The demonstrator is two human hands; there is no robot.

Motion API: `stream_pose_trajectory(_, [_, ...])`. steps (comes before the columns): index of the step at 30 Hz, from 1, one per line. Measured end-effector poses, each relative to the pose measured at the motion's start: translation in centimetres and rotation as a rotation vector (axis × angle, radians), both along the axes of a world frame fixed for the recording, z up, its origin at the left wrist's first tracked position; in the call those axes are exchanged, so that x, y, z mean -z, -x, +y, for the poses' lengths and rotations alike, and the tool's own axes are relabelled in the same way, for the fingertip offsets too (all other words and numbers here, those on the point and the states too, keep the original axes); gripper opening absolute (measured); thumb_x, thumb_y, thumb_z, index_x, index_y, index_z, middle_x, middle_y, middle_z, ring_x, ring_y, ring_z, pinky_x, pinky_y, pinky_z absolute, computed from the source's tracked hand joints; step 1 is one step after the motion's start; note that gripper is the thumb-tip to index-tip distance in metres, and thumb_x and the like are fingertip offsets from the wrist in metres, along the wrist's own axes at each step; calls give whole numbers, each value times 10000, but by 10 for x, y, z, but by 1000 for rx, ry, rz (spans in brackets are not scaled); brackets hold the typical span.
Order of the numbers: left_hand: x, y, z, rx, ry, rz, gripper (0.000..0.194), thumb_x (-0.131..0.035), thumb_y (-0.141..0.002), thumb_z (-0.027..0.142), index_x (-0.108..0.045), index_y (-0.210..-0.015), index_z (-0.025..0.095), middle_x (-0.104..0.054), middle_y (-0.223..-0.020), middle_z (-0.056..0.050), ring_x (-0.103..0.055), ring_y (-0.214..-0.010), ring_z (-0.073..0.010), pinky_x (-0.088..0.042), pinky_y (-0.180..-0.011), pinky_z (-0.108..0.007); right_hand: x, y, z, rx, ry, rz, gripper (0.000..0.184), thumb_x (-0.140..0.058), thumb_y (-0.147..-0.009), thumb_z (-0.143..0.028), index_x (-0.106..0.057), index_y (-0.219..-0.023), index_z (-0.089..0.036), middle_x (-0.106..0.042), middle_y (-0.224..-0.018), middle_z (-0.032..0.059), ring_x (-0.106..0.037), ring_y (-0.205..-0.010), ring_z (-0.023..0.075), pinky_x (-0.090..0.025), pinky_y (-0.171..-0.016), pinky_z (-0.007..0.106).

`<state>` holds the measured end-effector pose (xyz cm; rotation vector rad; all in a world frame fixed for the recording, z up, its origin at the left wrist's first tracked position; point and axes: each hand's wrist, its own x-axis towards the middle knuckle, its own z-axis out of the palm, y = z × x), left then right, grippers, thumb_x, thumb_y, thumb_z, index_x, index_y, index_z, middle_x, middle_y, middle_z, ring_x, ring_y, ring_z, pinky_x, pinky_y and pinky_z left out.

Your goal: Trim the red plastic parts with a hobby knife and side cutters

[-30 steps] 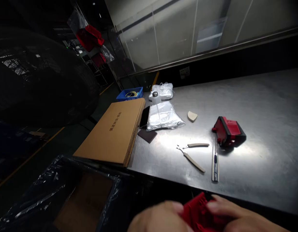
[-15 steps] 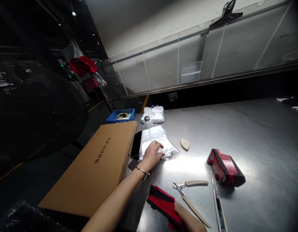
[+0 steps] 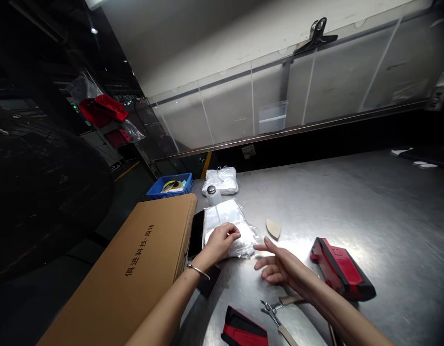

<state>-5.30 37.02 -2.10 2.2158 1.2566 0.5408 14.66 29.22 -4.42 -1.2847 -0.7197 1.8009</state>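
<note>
Red-and-black block (image 3: pixel 241 331): lower part cut off by bottom edge. Pliers (image 3: pixel 270 310): one handle under right forearm (image 3: pixel 337 312), other cut off by bottom edge. Dark square pad (image 3: pixel 209 281): partly under left wrist (image 3: pixel 193 270). Blue crate (image 3: pixel 167 193): contents too small to tell.

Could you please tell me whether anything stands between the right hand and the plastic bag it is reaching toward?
Nothing visible does. The right hand is open just off the edge of the plastic bag, above the steel table. The left hand rests on the bag, and the beige piece lies beyond, off the path.
</note>
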Motion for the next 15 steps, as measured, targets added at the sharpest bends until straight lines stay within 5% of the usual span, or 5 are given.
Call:
stream_pose_trajectory(6, [-5,3,-19,22,-115,93,66,-622,-929,245,-635,-925,181,-699,-943,-38,-654,-903,-196,-516,-803,-314,13,11,28,93,-50,-33,221,-595,-972,-363,-632,-1007,-147,-636,-792,-31,-559,-540,66,-484,-480,203])
stream_pose_trajectory(10, [-2,-10,-37,-11,-252,236,357,-760,-804,366,-603,-1036,146,-654,-1044,-136,-597,-963,-330,-493,-813,-444,18,10,28,130,-84,-49,233,-590,-973,-376,-630,-1007,-148,-638,-817,-21,-573,-571,76,-497,-502,215])
stream_pose_trajectory(14, [6,-17,-41,51,-317,339,64,-582,-888,156,-631,-929,153,-661,-966,-136,-605,-909,-312,-482,-769,-425,16,13,28,170,-119,-25,252,-589,-971,-391,-632,-1020,-148,-650,-839,-12,-593,-596,84,-514,-523,228])
stream_pose_trajectory(15, [7,-17,-41,52,-320,350,116,-527,-903,111,-635,-900,153,-664,-935,-126,-611,-882,-289,-484,-754,-408,15,13,29,185,-130,-13,251,-594,-969,-389,-633,-1032,-149,-658,-863,-5,-609,-622,92,-527,-543,239])
